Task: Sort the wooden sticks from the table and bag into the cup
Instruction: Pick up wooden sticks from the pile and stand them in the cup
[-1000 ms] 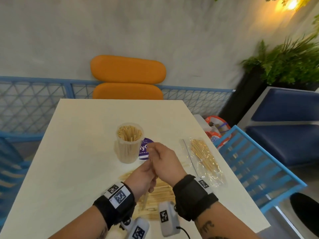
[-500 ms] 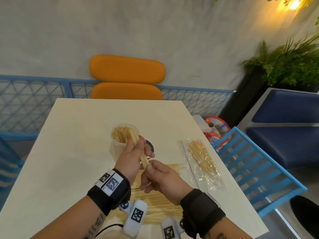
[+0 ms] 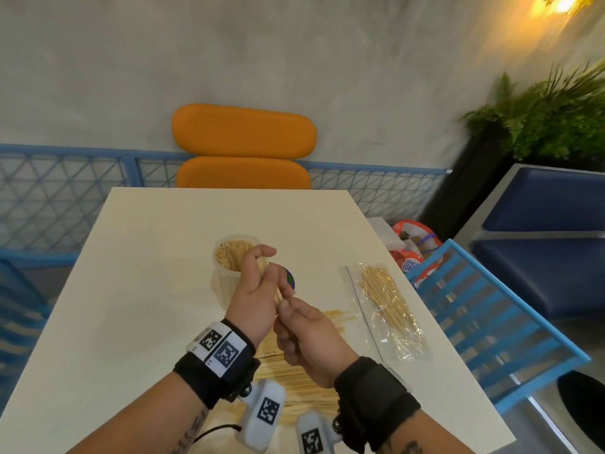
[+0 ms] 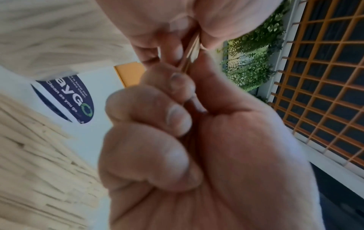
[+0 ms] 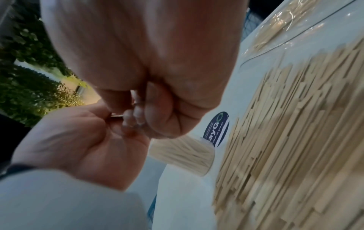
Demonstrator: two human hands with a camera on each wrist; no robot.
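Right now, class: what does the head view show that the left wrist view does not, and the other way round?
Only the head view shows the cup already holding sticks, the clear bag of sticks at the table's right side, and both wristbands. Only the left wrist view shows the left hand's curled fingers up close and an orange grid wall. Both show the left hand gripping the sticks, the right hand meeting it, and the blue sticker.

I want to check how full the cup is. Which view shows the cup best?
The head view: it looks down into the cup, showing its open top packed with stick ends, partly behind the left hand. The right wrist view shows only its side, blurred; the left wrist view shows a blurred edge.
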